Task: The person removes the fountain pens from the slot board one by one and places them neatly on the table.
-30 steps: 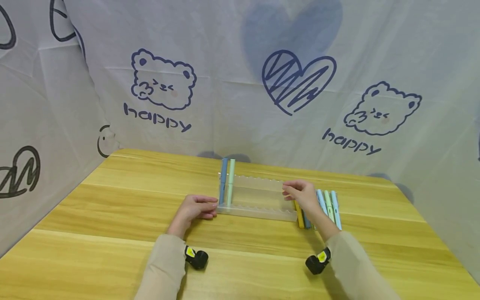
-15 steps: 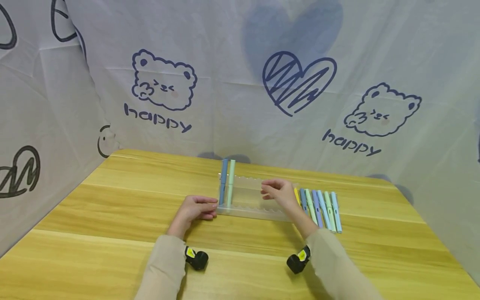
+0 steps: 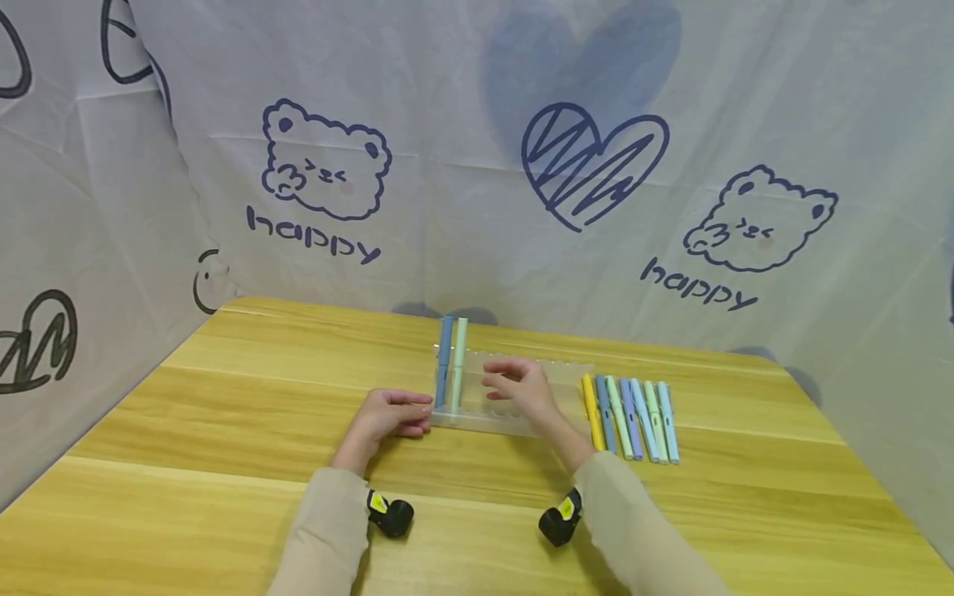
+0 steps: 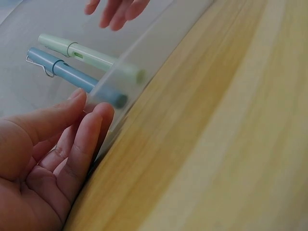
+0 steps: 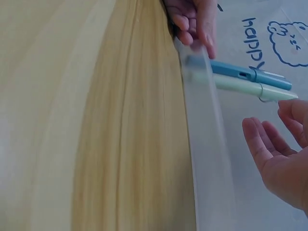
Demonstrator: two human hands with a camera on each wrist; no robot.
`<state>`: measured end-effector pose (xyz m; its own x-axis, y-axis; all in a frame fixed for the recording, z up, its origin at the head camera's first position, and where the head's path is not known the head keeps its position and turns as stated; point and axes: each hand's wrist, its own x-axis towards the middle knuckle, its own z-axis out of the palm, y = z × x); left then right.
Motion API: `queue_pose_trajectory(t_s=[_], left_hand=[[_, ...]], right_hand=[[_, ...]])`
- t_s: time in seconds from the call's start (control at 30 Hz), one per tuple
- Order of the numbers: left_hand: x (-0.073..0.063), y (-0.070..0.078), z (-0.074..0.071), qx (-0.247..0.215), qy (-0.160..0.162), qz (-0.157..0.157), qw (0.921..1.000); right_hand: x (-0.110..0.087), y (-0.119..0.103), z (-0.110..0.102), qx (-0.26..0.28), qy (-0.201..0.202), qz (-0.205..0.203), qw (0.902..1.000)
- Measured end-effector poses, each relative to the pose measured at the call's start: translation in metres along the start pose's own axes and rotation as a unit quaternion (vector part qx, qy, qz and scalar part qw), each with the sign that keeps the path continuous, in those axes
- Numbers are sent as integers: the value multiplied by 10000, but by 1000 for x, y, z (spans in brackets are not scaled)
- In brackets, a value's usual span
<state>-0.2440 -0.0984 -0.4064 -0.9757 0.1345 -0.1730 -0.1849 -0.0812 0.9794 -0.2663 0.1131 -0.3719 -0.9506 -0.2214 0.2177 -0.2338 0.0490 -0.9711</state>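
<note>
A frosted clear pen rack with notched edges stands on the table. A blue pen and a light green pen stand side by side in its left end, leaning back. My left hand pinches the rack's left front corner between thumb and fingers, also seen in the left wrist view. My right hand hovers over the rack just right of the green pen. Its fingers are spread and loosely bent, with nothing between them in the right wrist view.
Right of the rack lies a row of several pens, from a yellow pen through a purple pen to a light blue pen. Behind the wooden table hangs a printed white cloth.
My right hand has moved left along the rack, away from the loose pens, bringing the whole row into view. The left hand has stayed at the rack's corner.
</note>
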Motion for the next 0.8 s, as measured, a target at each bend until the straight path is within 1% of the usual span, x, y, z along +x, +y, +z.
queue_pose_trajectory(t_s=[0.13,0.3,0.53,0.8], left_hand=[[0,0,0,-4,0,11,10000],[0,0,-1,14,12,28,10000],[0,0,0,3,6,25,10000],[0,0,0,-6,-1,5,10000]], right_hand=[[3,0,9,-18,-105,-94,9999],[4,0,17,-58,-163,-119,9998],[7,3,21,-102,-374,-203,9990],[10,0,26,-18,-607,-149,9980]])
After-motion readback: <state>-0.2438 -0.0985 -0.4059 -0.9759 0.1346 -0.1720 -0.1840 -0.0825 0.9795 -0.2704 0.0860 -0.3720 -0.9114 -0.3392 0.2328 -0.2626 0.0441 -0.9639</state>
